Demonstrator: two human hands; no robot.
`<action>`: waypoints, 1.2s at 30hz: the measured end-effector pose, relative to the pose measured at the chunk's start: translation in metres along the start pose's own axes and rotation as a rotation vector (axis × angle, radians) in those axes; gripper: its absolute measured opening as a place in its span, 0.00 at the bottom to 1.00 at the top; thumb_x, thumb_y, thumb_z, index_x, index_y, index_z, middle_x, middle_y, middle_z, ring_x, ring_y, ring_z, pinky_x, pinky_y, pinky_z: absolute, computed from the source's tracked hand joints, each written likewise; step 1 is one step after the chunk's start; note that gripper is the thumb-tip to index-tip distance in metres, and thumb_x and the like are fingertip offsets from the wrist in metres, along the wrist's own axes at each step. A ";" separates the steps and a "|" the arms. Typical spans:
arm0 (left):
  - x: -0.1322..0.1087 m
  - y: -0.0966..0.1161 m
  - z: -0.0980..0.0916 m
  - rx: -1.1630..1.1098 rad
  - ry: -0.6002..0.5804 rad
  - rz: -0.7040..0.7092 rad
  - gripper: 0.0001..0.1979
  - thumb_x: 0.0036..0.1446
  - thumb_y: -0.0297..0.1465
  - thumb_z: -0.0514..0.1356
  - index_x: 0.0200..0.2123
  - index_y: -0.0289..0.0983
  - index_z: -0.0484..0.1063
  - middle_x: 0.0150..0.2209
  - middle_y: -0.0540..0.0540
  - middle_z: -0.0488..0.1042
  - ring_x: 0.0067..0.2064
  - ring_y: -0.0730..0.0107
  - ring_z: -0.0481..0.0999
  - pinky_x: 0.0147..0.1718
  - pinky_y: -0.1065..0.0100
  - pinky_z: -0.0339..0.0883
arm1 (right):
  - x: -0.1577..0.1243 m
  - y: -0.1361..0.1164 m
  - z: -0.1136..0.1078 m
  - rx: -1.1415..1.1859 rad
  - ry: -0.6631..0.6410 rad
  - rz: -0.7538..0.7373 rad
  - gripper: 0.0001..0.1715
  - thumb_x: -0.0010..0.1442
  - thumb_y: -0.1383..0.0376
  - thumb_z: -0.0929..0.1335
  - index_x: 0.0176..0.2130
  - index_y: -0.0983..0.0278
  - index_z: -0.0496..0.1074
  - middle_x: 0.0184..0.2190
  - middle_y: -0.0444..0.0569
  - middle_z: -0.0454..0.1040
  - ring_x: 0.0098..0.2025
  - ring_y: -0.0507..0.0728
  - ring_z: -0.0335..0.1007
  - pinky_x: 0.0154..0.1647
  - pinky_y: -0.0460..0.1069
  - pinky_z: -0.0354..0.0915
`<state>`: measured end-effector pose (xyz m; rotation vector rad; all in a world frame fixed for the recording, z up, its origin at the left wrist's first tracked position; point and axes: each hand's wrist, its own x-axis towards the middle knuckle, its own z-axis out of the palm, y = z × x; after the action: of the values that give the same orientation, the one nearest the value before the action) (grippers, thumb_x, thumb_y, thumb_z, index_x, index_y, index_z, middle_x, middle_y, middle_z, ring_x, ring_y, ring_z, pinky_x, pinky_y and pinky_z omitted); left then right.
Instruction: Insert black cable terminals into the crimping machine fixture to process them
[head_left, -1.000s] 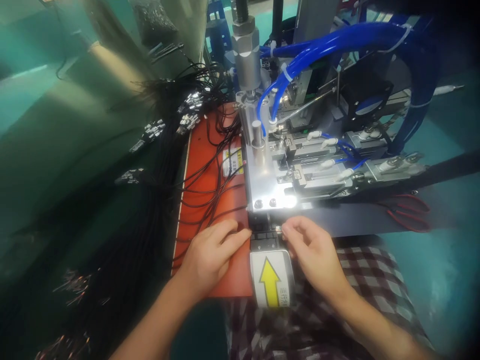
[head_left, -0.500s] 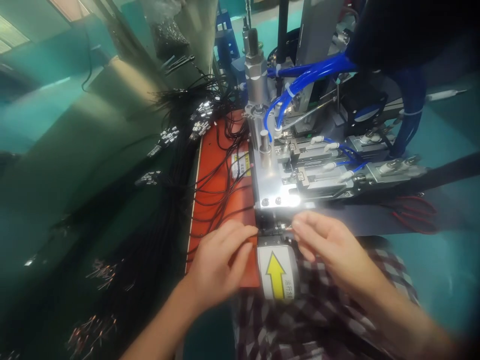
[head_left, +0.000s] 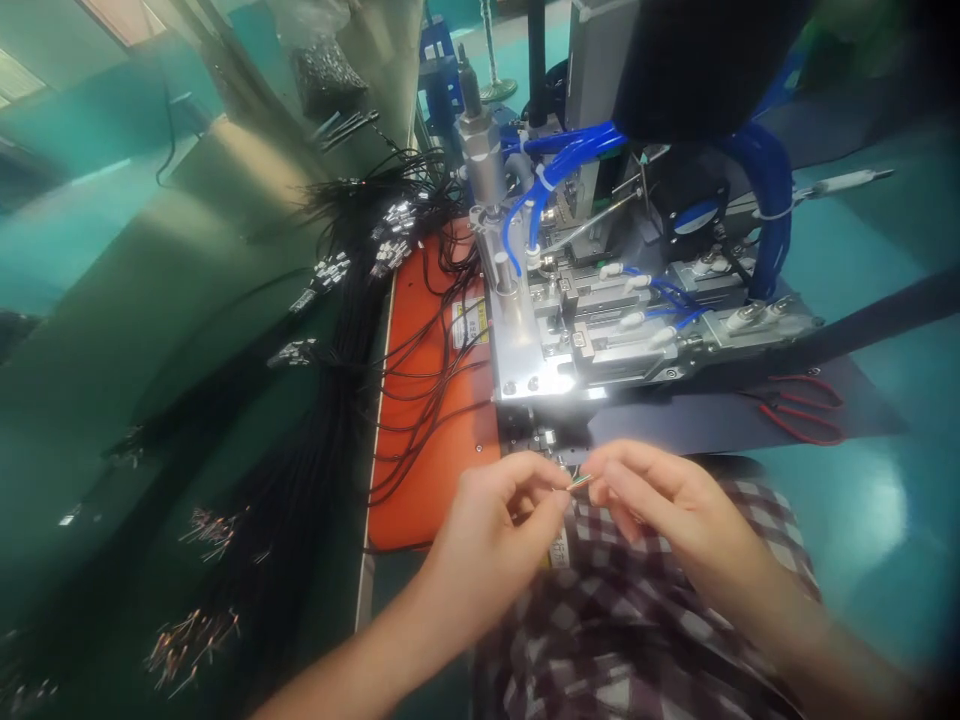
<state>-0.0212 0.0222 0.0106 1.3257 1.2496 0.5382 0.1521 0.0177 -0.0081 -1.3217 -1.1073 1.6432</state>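
Observation:
Thin coloured wires (head_left: pixel 580 482) bridge the small gap between my two hands, in front of the machine's near end. My left hand (head_left: pixel 504 515) pinches them from the left with thumb and forefinger. From the right, my right hand (head_left: pixel 656 490) is closed on their other end, its fingertips almost meeting the left ones. What lies inside the fingers is hidden. Just beyond the hands is the small black and metal fixture (head_left: pixel 541 437) of the machine. A label (head_left: pixel 559 548) under my left hand is mostly covered.
Black cables (head_left: pixel 427 400) lie across the orange plate (head_left: pixel 435 450) on the left. Bundles of cables with metal ends (head_left: pixel 394 225) rest farther left. The metal machine (head_left: pixel 525 350) with blue air hoses (head_left: pixel 577 150) stands ahead. Red-handled scissors or pliers (head_left: pixel 806 410) lie at right.
My left hand has moved right, away from the plate's edge and fixture, to the wires by my right hand. Both hands are now nearer my lap. The view has shifted slightly.

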 end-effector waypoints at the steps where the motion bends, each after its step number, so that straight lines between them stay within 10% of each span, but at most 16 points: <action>1: -0.001 -0.001 0.001 0.004 0.003 0.003 0.05 0.59 0.30 0.57 0.35 0.37 0.73 0.22 0.54 0.65 0.23 0.79 0.61 0.21 0.77 0.55 | -0.001 0.001 0.000 -0.010 0.011 0.005 0.12 0.59 0.56 0.67 0.30 0.62 0.72 0.17 0.38 0.59 0.20 0.49 0.55 0.21 0.44 0.54; 14: -0.001 0.001 0.008 -0.314 -0.057 -0.134 0.06 0.58 0.31 0.58 0.35 0.34 0.69 0.21 0.52 0.68 0.18 0.81 0.63 0.18 0.77 0.58 | -0.005 0.017 0.006 0.289 -0.047 0.147 0.16 0.57 0.54 0.70 0.28 0.64 0.69 0.21 0.40 0.63 0.21 0.47 0.51 0.23 0.44 0.53; 36: -0.008 0.002 0.014 -0.370 0.014 -0.121 0.08 0.54 0.32 0.62 0.29 0.33 0.69 0.21 0.52 0.70 0.16 0.84 0.59 0.15 0.79 0.51 | -0.021 0.003 -0.003 -0.147 0.106 -0.098 0.08 0.54 0.59 0.70 0.29 0.62 0.74 0.22 0.44 0.70 0.22 0.52 0.61 0.22 0.46 0.59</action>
<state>-0.0104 0.0100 0.0126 0.9321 1.1669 0.6576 0.1589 -0.0028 -0.0043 -1.4073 -1.2275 1.4271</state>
